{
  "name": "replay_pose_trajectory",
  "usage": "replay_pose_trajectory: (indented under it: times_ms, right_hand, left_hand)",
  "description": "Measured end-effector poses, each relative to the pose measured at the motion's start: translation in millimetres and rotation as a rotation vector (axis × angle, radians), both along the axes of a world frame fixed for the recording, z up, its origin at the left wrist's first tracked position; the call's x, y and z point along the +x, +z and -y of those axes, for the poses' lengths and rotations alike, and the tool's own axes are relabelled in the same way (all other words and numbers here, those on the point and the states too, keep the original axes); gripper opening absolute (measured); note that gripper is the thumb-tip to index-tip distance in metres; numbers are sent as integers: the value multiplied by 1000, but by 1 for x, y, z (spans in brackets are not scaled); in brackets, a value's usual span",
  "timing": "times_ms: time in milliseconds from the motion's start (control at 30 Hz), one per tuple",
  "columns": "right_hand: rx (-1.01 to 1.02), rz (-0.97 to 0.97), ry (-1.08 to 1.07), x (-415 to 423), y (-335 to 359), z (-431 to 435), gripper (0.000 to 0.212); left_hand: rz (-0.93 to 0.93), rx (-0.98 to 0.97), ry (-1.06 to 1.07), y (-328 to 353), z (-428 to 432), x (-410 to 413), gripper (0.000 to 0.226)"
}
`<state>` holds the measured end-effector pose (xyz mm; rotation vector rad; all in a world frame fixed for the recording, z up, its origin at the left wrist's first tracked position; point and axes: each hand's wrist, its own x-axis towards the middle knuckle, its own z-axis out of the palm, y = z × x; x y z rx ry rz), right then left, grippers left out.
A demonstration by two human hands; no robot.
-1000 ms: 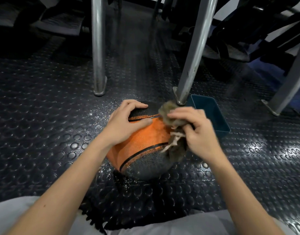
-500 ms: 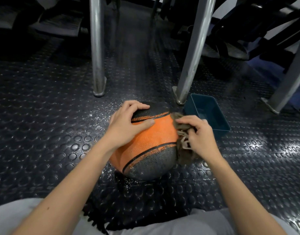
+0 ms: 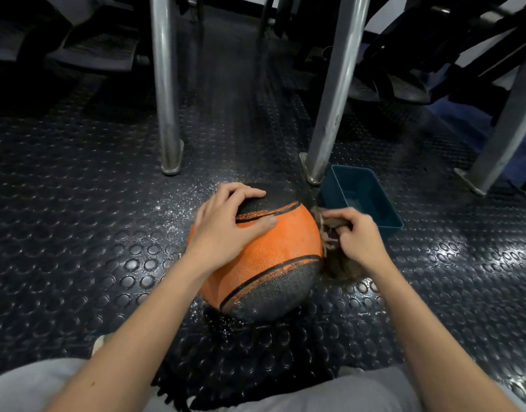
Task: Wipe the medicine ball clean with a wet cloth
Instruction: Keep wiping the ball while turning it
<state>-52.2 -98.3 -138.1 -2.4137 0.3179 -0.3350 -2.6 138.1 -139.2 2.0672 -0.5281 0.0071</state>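
Observation:
An orange and black medicine ball [image 3: 273,251] sits on the studded rubber floor in front of my knees. My left hand [image 3: 226,224] rests on its top left side, fingers spread over the black upper panel and thumb on the orange band. My right hand [image 3: 357,236] grips a brownish, frayed wet cloth [image 3: 337,264] against the ball's right side. Most of the cloth hangs below my fingers; the part in my palm is hidden.
A dark teal plastic tub [image 3: 361,197] stands just behind my right hand. Metal frame legs [image 3: 166,114] [image 3: 330,114] rise from the floor behind the ball, another leg [image 3: 499,144] at right. Water droplets speckle the floor [image 3: 178,200] left of the ball.
My right hand has slid the cloth from the ball's top down to its right side. The left hand has kept its hold on the ball's top.

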Motion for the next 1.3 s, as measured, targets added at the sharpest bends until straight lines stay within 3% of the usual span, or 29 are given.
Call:
replay_pose_trajectory:
  times_ms: [133,200,300,400,600,833,1000,1067,1200,1300]
  right_hand:
    - [96,102,253,-6,30,-33,58]
    - [-10,117,350,-15,27,-44,61]
    - [-96,137,268,-11,10,-33,62]
    - [25,86,128,0,8,-19,58]
    - [-176,196,367,-31,23,-64,52]
    - [-127,27,87,-9,12,-28,52]
    - [-216,240,341,-36,22,-71,46]
    - [-212,216,379,-31,22,-64,50]
    - [-108,75,161,-8,14,-35,57]
    - [-123,107,136,-11,17,-47,51]
  left_hand:
    - [9,59,69,0,6,-3,39]
    - [34,94,106,0,9,-5,42]
    - [63,133,97,0,10,-6,42]
    - [92,171,80,0,11,-9,41]
    - [84,112,94,-2,6,-5,35]
    - [88,110,74,-1,7,-7,32]
    - [72,77,110,-6,2,-1,47]
    - [58,32,109,-7,-3,0,51]
    - [54,38,92,-8,-3,3,57]
    - [73,49,124,-8,0,3,59]
